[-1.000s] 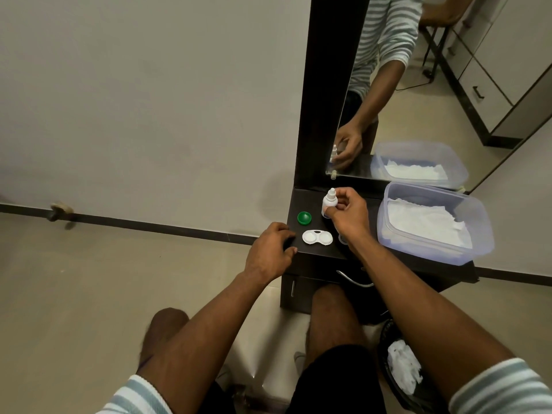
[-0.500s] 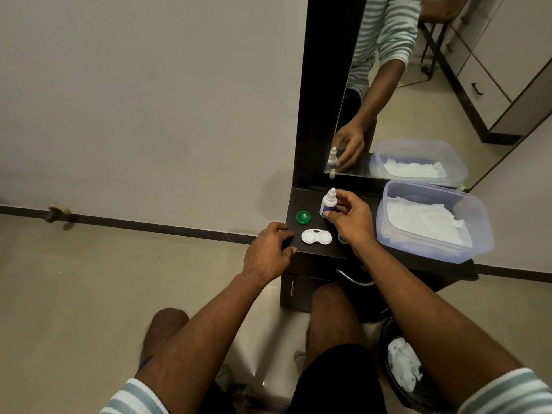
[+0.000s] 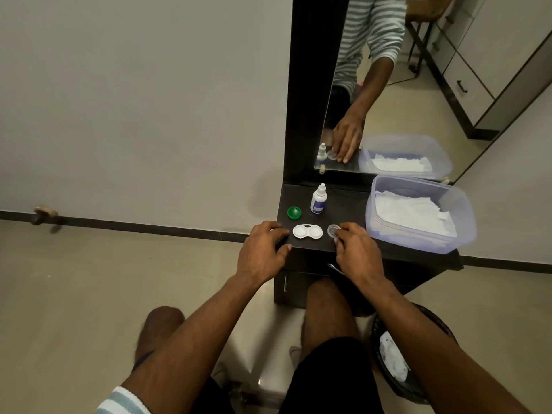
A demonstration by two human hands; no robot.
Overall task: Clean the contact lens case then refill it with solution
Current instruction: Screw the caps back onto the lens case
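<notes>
Contact lens case point(image 3: 307, 231), white, open, lies flat near dark shelf point(image 3: 343, 204) front edge between hands; likely light, rigid, slippery, best pinched at bridge; right hand point(image 3: 357, 249) fingertips pinch clear cap point(image 3: 332, 228) beside it; left hand point(image 3: 263, 249) curled on shelf corner, holding nothing visible.

Glossy white plastic lens case point(image 3: 307, 232) on matt dark tabletop point(image 3: 346, 210); translucent plastic tub point(image 3: 466, 222), crumpled paper tissues point(image 3: 412, 213).
</notes>
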